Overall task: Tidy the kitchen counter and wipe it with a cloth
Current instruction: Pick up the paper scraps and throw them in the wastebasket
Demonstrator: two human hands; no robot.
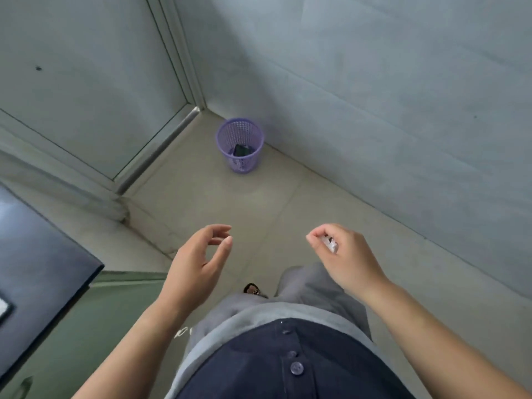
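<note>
A purple mesh waste basket (pixel 239 145) stands on the floor in the corner ahead, with dark scraps inside. My right hand (pixel 342 254) is raised over the floor, its fingers curled round a small crumpled white scrap (pixel 331 244). My left hand (pixel 201 257) hangs beside it with loosely curled fingers and holds nothing. The dark kitchen counter (pixel 43 254) shows only as a corner at the left edge.
A pale door (pixel 86 82) with a metal frame is at the back left, a grey wall (pixel 388 82) at the right. Green cabinet fronts (pixel 95 321) sit below the counter. Tiled floor (pixel 259 203) lies between me and the basket.
</note>
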